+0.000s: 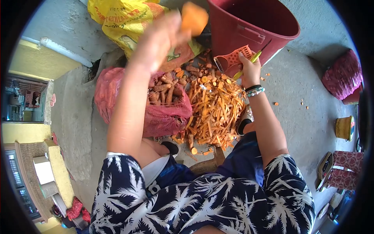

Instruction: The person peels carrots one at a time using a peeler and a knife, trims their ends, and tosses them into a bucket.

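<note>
Left hand (157, 43) far in scene, blurred; orange chunk (194, 18) at its fingertips, on their right. Can't tell if fingers are clamped on it or apart. Chunk is bright orange, blocky, edges smeared. Right hand (250, 72) is closed around orange perforated tool (234, 57) and yellow-handled tool (256, 57), near side of red bucket (230, 35). Orange peelings (214, 105) heaped nearer.
</note>
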`<move>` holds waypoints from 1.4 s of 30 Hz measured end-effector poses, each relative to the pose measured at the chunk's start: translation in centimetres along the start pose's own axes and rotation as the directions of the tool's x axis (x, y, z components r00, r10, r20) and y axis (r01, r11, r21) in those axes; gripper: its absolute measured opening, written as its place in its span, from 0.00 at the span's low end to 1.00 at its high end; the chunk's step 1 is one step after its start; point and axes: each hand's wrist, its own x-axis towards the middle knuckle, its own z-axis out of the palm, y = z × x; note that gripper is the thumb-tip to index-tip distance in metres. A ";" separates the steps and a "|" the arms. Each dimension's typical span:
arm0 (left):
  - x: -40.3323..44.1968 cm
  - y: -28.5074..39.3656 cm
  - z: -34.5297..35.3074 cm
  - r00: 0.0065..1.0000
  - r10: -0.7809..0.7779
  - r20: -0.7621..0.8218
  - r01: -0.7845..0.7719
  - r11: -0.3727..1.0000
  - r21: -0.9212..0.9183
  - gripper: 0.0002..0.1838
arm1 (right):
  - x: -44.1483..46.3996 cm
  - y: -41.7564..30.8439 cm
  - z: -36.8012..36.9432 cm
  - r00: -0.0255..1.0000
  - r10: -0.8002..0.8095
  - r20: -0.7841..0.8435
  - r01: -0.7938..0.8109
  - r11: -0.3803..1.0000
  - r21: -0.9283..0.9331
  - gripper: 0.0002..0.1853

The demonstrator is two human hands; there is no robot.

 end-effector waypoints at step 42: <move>-8.1 -14.0 -7.9 0.898 -0.323 -0.299 0.395 0.890 0.226 0.31 | -4.1 3.5 2.4 0.622 0.119 0.774 0.456 0.748 -0.482 0.14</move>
